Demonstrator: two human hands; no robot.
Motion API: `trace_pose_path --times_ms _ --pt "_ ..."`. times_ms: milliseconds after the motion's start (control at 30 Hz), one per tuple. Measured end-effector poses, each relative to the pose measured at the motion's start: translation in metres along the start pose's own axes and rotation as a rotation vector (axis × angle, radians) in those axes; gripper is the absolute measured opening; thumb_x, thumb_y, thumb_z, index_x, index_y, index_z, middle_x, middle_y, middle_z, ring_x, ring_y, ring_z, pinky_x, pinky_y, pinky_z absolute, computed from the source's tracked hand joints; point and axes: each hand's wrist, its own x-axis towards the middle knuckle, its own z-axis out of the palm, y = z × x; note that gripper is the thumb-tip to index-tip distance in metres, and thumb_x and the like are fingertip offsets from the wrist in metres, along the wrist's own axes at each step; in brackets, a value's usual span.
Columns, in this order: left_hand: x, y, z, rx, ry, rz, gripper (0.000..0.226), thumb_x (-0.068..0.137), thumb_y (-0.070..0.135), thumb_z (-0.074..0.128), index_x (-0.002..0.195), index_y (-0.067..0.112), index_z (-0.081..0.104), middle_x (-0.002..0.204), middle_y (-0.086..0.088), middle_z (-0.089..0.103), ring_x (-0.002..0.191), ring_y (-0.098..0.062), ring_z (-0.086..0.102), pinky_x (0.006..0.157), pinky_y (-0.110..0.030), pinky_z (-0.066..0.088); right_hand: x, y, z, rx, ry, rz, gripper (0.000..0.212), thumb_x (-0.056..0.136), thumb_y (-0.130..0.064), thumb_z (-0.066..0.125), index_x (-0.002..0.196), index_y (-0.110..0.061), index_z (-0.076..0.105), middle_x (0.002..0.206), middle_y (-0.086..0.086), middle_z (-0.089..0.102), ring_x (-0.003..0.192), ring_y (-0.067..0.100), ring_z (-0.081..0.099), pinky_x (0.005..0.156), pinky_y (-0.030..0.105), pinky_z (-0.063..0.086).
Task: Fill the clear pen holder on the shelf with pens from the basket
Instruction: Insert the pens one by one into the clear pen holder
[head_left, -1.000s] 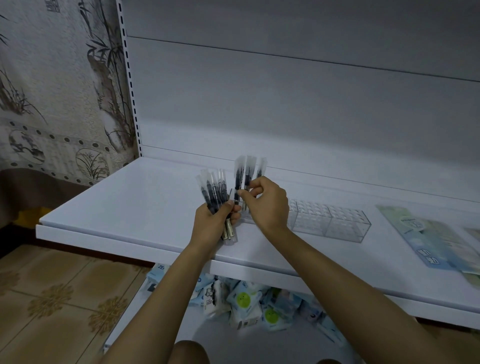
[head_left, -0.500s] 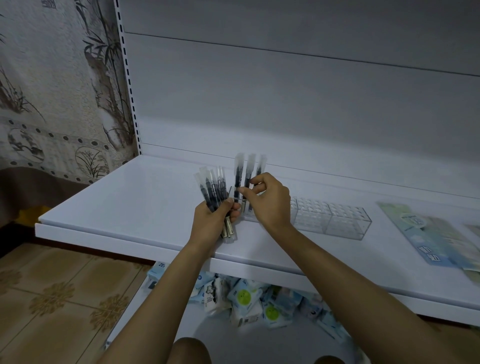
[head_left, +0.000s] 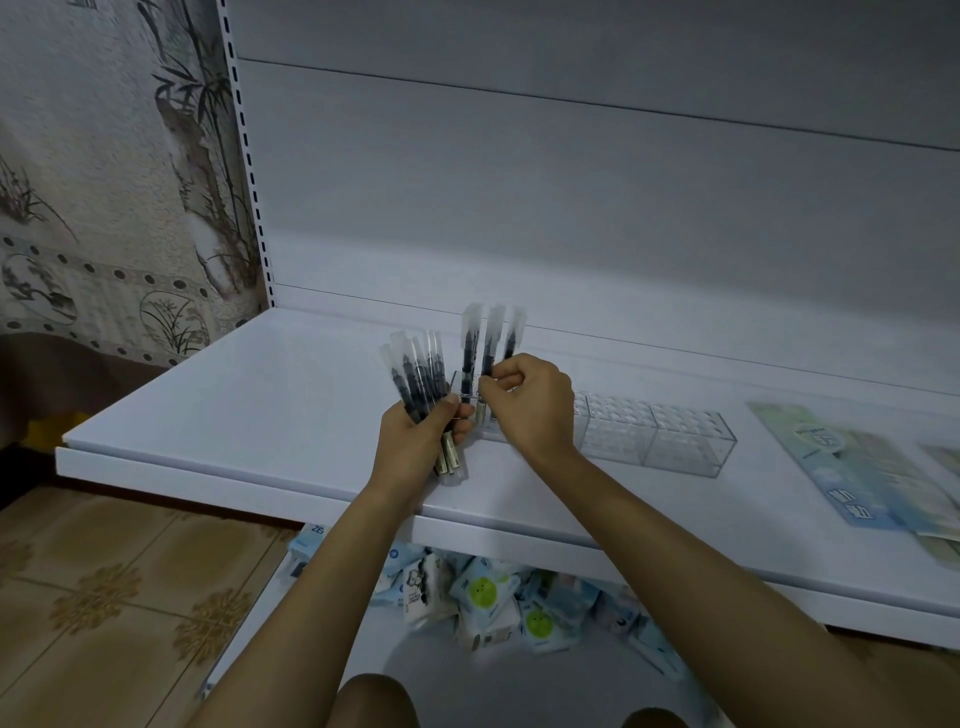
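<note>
My left hand (head_left: 415, 441) grips a bundle of several black pens in clear wrappers (head_left: 415, 374), held upright over the white shelf (head_left: 249, 415). My right hand (head_left: 530, 410) pinches three wrapped pens (head_left: 491, 338) that stand upright at the left end of the clear pen holder (head_left: 670, 436). The holder is a long clear block with a grid of holes; its left end is hidden behind my right hand. The rest of its holes look bare. No basket is in view.
Printed blue-green sheets (head_left: 852, 467) lie flat on the shelf at the right. Below the shelf, a pile of small white and blue packets (head_left: 488, 597) sits on the lower shelf. A patterned curtain (head_left: 104, 182) hangs at the left, over a tiled floor (head_left: 104, 597).
Both hands stay almost in place. The fingers of my right hand have shifted slightly on the three upright pens; the bundle in my left hand is unchanged.
</note>
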Motion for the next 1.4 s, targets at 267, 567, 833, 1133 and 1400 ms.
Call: trace_pose_path --times_ms 267,567,833,1133,1400 --pt "0.000 0.000 0.000 0.000 -0.004 0.004 0.013 0.095 0.010 0.055 0.088 0.012 0.066 0.083 -0.010 0.070 0.069 -0.015 0.063 0.071 -0.025 0.054 0.005 -0.004 -0.001 -0.014 -0.034 0.049 0.010 0.077 -0.020 0.070 0.083 -0.012 0.069 0.070 -0.003 0.066 0.071 0.017 0.065 0.066 0.030 0.053" --pt "0.003 -0.002 -0.001 -0.048 -0.016 -0.010 0.010 0.095 0.010 0.054 0.097 0.011 0.064 0.084 -0.012 0.069 0.069 -0.015 0.062 0.069 -0.025 0.053 0.009 -0.002 0.001 -0.030 -0.035 0.043 0.010 0.076 -0.021 0.070 0.083 -0.014 0.070 0.072 -0.002 0.067 0.071 0.017 0.065 0.066 0.028 0.053" --pt "0.004 -0.004 -0.001 -0.019 0.005 -0.017 0.010 0.095 0.011 0.056 0.095 0.008 0.066 0.087 -0.014 0.071 0.071 -0.017 0.064 0.071 -0.028 0.054 0.004 0.009 0.003 -0.032 -0.022 -0.135 0.015 0.085 -0.020 0.067 0.095 -0.009 0.071 0.059 -0.011 0.052 0.057 0.009 0.051 0.060 0.024 0.046" --pt "0.003 -0.003 -0.001 -0.072 -0.008 0.001 0.009 0.096 0.007 0.052 0.100 0.006 0.061 0.085 -0.016 0.064 0.066 -0.014 0.061 0.063 -0.022 0.053 0.000 0.014 0.001 0.030 -0.019 -0.192 0.009 0.085 -0.016 0.068 0.090 -0.009 0.068 0.060 0.001 0.058 0.059 0.021 0.059 0.060 0.037 0.053" --pt "0.002 -0.003 0.000 -0.085 0.001 0.010 0.010 0.096 0.007 0.052 0.098 0.008 0.061 0.083 -0.013 0.065 0.064 -0.013 0.062 0.063 -0.021 0.055 0.000 0.017 0.001 0.024 -0.018 -0.234 0.011 0.086 -0.017 0.068 0.092 -0.008 0.068 0.061 0.003 0.059 0.058 0.020 0.058 0.059 0.037 0.053"
